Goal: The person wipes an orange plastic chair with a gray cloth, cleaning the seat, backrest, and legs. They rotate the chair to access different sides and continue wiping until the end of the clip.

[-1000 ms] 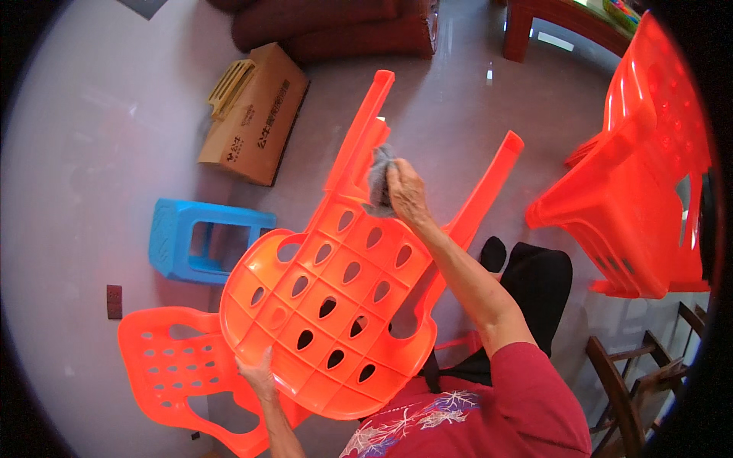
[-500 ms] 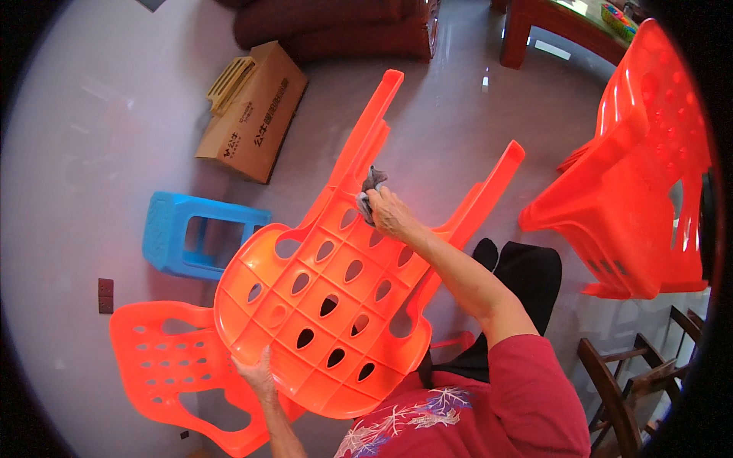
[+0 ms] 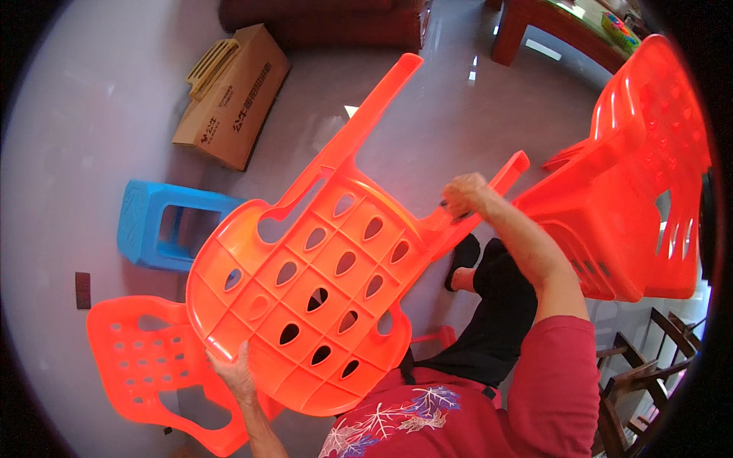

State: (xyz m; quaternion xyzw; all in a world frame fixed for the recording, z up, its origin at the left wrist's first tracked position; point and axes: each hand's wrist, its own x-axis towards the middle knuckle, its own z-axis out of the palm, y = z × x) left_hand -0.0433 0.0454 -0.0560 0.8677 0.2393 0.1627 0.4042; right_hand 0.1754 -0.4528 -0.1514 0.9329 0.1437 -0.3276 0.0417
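An orange-red plastic chair (image 3: 257, 308) is tilted up in front of me. Its ribbed panel with teardrop holes faces me, and two long legs point away toward the upper right. At the panel's lower left rim, my left hand (image 3: 235, 375) grips the edge. My right hand (image 3: 466, 195) is closed at the right leg, near where it joins the panel. Only a dark bit of the grey cloth (image 3: 444, 204) shows under its fingers; the rest is hidden by the hand.
Another orange-red chair (image 3: 122, 355) stands at lower left, beside a blue plastic stool (image 3: 141, 225). A cardboard box (image 3: 229, 114) lies against the wall. Stacked orange-red chairs (image 3: 588, 206) are close on the right. Dark wooden furniture (image 3: 637, 374) stands at lower right, a wooden table (image 3: 561, 30) beyond.
My right hand has moved with the cloth from the left leg's base across to the right leg. The chair has shifted slightly left, with my left hand still on its rim.
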